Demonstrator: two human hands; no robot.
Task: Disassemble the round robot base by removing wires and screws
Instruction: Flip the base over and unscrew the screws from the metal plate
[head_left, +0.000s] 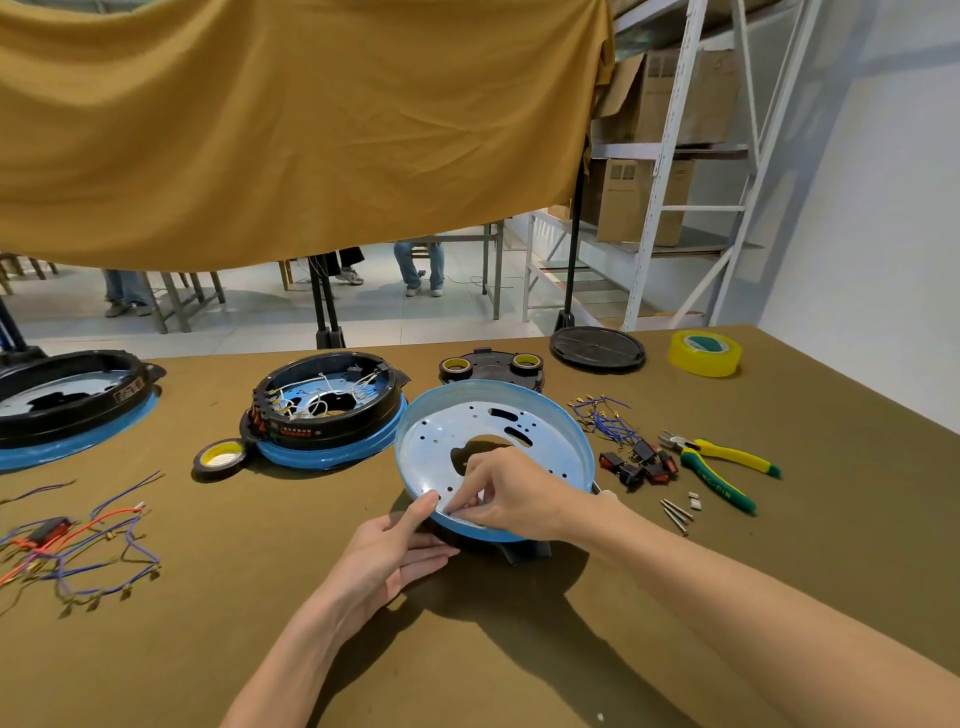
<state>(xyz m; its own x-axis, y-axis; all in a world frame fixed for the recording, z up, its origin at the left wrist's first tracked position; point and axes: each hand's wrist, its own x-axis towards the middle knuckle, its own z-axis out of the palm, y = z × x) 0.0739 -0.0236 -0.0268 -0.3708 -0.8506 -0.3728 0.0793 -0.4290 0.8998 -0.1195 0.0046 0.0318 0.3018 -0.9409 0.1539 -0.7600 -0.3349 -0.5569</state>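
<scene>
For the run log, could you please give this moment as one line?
left hand: holds base rim | right hand: fingertips inside near rim | pliers: idle

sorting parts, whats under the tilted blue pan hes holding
A black base part shows beneath the tilted blue pan. Both hands, left and right, and the pan cover the rest.

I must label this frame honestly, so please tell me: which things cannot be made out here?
Head view only:
- Whatever the right hand fingertips pinch at the blue base rim: hidden by the fingers.
- Base underside: covered by the left hand.
- Far-left base: cut by the edge.
- Pliers lettering: too small.
</scene>
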